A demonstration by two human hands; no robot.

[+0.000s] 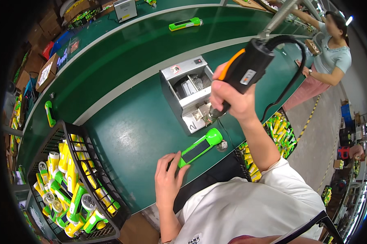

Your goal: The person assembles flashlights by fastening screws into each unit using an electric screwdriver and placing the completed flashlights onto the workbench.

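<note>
My right hand (232,97) is wrapped round a black electric screwdriver (250,61) with an orange strip, hung from a coiled spring. Its tip points down at the front of a grey screw feeder (191,103), whose open trays hold small screws; whether the bit touches a screw cannot be made out. Against the green table lies a green flashlight (196,151) with a dark panel along its body. The thumb and fingers of my left hand (169,175) close on its narrow end. Beside its head sits a small white-and-metal part (222,145).
A black basket (69,134) heaped with yellow and green flashlights stands at left. Another full basket (291,140) is at right. Beyond a pale rail, a green conveyor (122,57) carries flashlights (185,24). A co-worker (332,53) stands at far right. The screwdriver's black cable (287,95) loops down.
</note>
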